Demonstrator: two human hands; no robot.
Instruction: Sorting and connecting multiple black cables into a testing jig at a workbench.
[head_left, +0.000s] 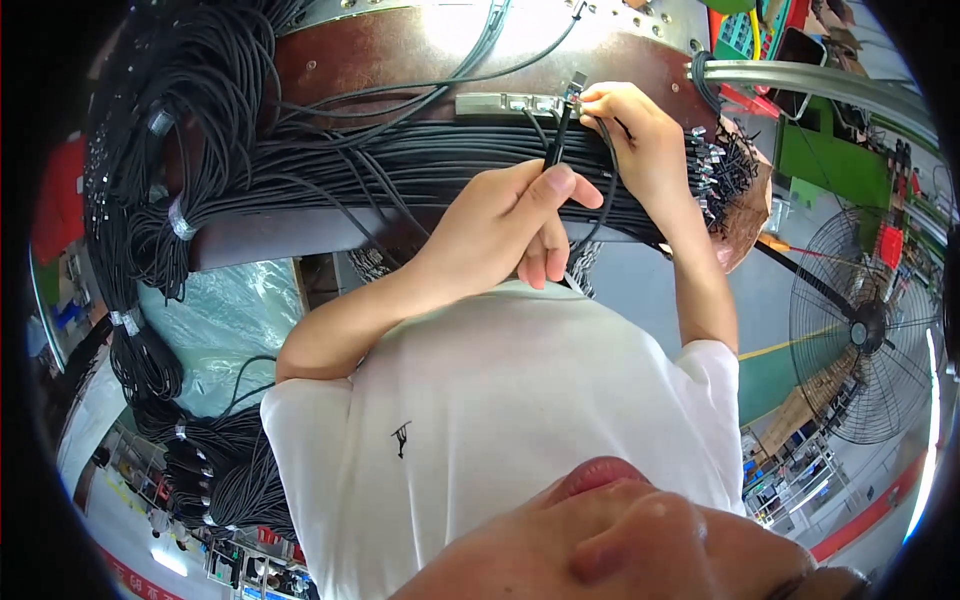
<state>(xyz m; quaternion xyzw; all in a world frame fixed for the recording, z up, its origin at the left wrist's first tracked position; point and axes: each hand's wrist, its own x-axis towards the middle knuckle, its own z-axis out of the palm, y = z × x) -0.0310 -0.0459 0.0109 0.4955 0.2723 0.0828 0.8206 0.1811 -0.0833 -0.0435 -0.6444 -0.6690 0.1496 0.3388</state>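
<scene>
My left hand is closed around a slim black tool, which slants up and away over the cables. Its far end reaches a small metal piece; whether they are joined I cannot tell. Close by on the right, my right hand pinches the end of a black cable that hangs down past the bench edge. Both hands meet at the right end of a narrow metal bar, where small metal connectors sit. The exact contact at the fingertips is too small to make out.
A thick bundle of black cables lies across the brown bench, with metal connector ends at its right. Tied cable coils hang at the left. A curved metal rail and a large fan are on the right.
</scene>
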